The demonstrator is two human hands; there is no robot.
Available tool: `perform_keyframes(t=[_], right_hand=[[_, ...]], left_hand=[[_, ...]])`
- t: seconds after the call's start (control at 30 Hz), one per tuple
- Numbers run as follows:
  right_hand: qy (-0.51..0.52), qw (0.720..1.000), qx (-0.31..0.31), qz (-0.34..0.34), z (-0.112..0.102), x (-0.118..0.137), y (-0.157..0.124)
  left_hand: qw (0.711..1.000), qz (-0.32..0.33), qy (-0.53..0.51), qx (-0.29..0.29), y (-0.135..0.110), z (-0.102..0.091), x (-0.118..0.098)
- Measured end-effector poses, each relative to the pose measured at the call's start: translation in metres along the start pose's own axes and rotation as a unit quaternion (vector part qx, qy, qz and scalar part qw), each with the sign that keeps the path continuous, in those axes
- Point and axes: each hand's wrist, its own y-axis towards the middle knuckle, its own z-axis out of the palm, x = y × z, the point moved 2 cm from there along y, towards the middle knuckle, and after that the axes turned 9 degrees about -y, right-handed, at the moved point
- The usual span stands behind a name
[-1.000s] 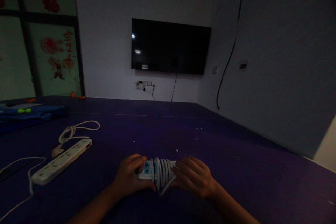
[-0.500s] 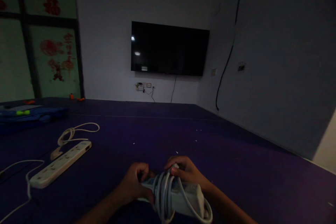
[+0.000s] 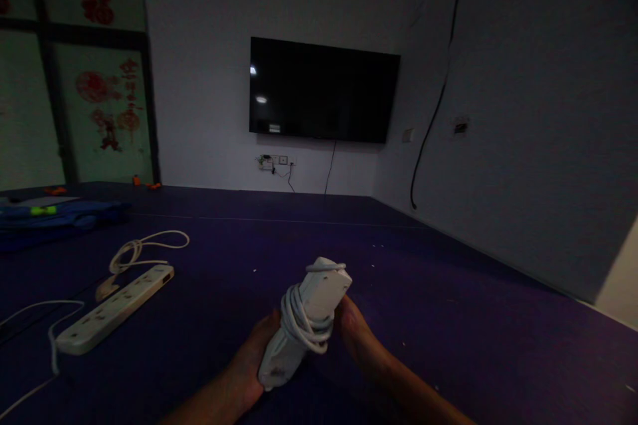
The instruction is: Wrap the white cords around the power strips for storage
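Observation:
In front of me, a white power strip (image 3: 326, 292) is held up at a slant, its far end tipped to the right. Its cord (image 3: 299, 322) is wound round the middle in several loops, and one strand crosses the far end. My left hand (image 3: 252, 358) grips the near left side, its fingers partly hidden behind the strip. On the right edge lies my right hand (image 3: 355, 329), closed against the strip, with most of its fingers out of sight behind it.
A second white power strip (image 3: 117, 309) lies on the purple floor (image 3: 224, 259) at left, its cord (image 3: 144, 246) loosely coiled beyond it. Farther left is a heap of blue cloth (image 3: 84, 214). A television (image 3: 323, 89) hangs on the far wall; small white scraps dot the floor.
The wound power strip has been turned from lying nearly sideways to slanting up and away, showing another face. My right hand has left the top of the cord loops for the strip's right side.

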Motion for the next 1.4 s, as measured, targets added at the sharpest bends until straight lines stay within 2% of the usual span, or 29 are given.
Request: perform_keyframes(t=[0.07, 0.13, 0.3, 0.43, 0.63, 0.83, 0.97, 1.1, 1.2, 1.27, 1.33, 1.4], right_hand=[[0.001, 1.0, 0.022, -0.012, 0.003, -0.003, 0.001], [0.006, 1.0, 0.008, -0.01, 0.004, -0.007, 0.002], [0.031, 0.999, 0.015, -0.029, 0.01, -0.011, 0.003], [0.022, 0.998, -0.025, -0.047, 0.015, -0.013, 0.0], [-0.041, 0.994, -0.097, -0.02, 0.013, -0.016, -0.006], [-0.073, 0.979, -0.191, -0.02, -0.003, -0.014, 0.002], [-0.088, 0.956, -0.278, 0.0, -0.039, -0.016, 0.014], [-0.132, 0.924, -0.358, 0.005, -0.101, -0.01, 0.022], [-0.165, 0.884, -0.437, 0.034, -0.155, -0.002, 0.018], [-0.177, 0.865, -0.465, 0.058, -0.186, 0.002, 0.013], [-0.188, 0.842, -0.498, 0.088, -0.21, 0.005, 0.006], [-0.195, 0.833, -0.506, 0.112, -0.225, 0.009, 0.0]], left_hand=[[0.998, -0.05, -0.041, -0.006, 0.001, 0.004, 0.003], [0.994, -0.091, -0.059, -0.012, 0.001, 0.006, 0.004], [0.988, -0.13, -0.087, -0.012, -0.002, 0.01, 0.008], [0.987, -0.132, -0.087, 0.004, -0.005, 0.012, 0.015], [0.991, -0.134, -0.024, 0.008, -0.005, 0.009, 0.02], [0.995, -0.079, 0.061, -0.028, -0.004, 0.008, 0.015], [0.992, -0.064, 0.108, 0.01, -0.007, 0.011, 0.011], [0.989, -0.043, 0.137, 0.026, -0.006, 0.008, 0.008], [0.988, -0.038, 0.145, 0.028, -0.004, 0.004, 0.008], [0.988, -0.036, 0.15, 0.026, -0.003, 0.003, 0.009], [0.987, -0.036, 0.154, 0.028, -0.002, 0.003, 0.01], [0.986, -0.036, 0.158, 0.029, -0.002, 0.003, 0.011]])
